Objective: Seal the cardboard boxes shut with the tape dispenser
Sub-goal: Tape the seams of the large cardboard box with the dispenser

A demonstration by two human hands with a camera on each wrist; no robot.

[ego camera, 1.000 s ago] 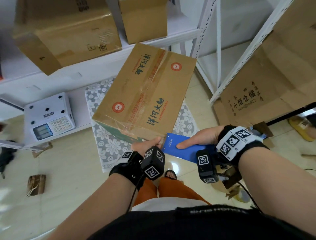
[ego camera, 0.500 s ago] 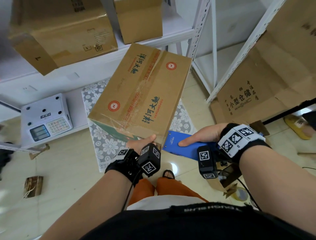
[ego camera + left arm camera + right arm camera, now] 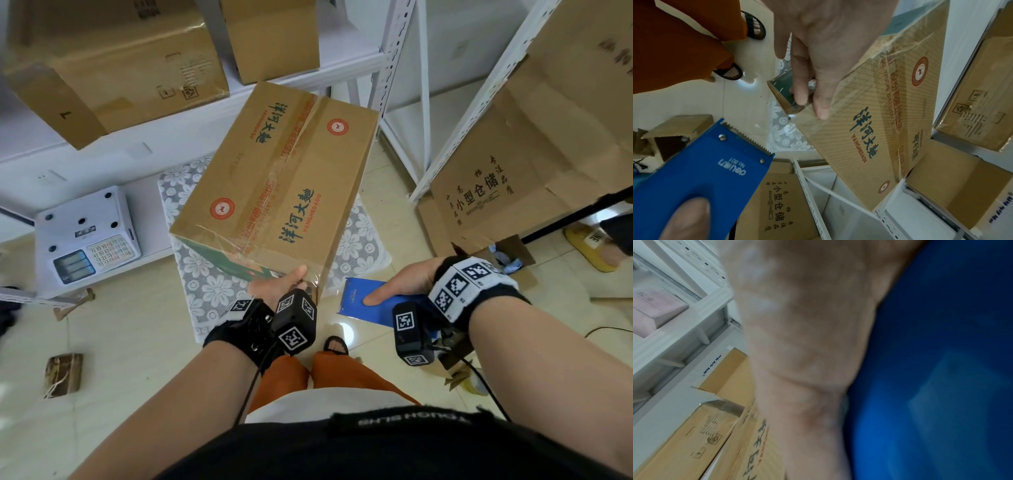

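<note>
A brown cardboard box (image 3: 274, 178) with blue lettering and clear tape along its top seam hangs tilted over the floor. My left hand (image 3: 284, 284) grips its near corner, thumb on top and fingers underneath; the left wrist view shows the box (image 3: 879, 129) with the thumb pressing a loose tape end. My right hand (image 3: 400, 284) holds the blue tape dispenser (image 3: 356, 301), index finger laid along its flat top, a little right of the box corner. The dispenser's toothed blade (image 3: 748, 139) points toward the box. In the right wrist view the dispenser (image 3: 931, 369) is a blue blur.
A white scale (image 3: 85, 236) sits on the low shelf (image 3: 147, 150) at left, with more cardboard boxes (image 3: 120, 61) on the shelf above. A floral mat (image 3: 205, 274) lies under the box. Flattened cardboard (image 3: 513, 154) leans on the white rack at right. Someone's yellow slipper (image 3: 589, 246) is far right.
The dispenser's front edge, which met the box's near corner, now sits slightly apart to the right. The box has drifted a little left and nearer.
</note>
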